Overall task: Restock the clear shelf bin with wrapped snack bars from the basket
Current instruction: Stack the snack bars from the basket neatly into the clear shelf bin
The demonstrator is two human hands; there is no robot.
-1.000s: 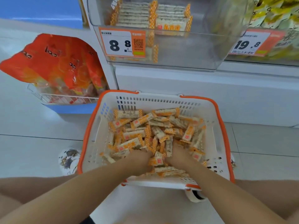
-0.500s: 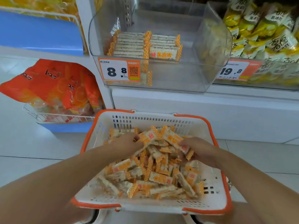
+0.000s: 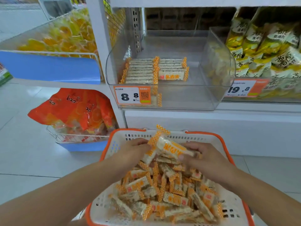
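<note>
A white basket with an orange rim [image 3: 210,134] stands in front of me, heaped with orange-and-white wrapped snack bars [image 3: 164,191]. My left hand [image 3: 132,152] and my right hand [image 3: 206,159] together grip a bunch of bars [image 3: 169,147], lifted just above the heap at the basket's far end. Above and behind stands the clear shelf bin [image 3: 187,100]. Inside it lie two neat rows of the same bars [image 3: 153,70] at the left back; the rest of its floor is bare.
A price tag reading 8.8 [image 3: 132,95] is stuck on the bin's front. Yellow snack bags [image 3: 267,51] fill the neighbouring bin on the right. Orange bags [image 3: 73,110] sit in a wire rack low on the left. White tiled floor lies around.
Both hands dug into the heap, closed around a bunch of bars and raised it toward the basket's far end. The view tilted up, showing more of the shelf bin.
</note>
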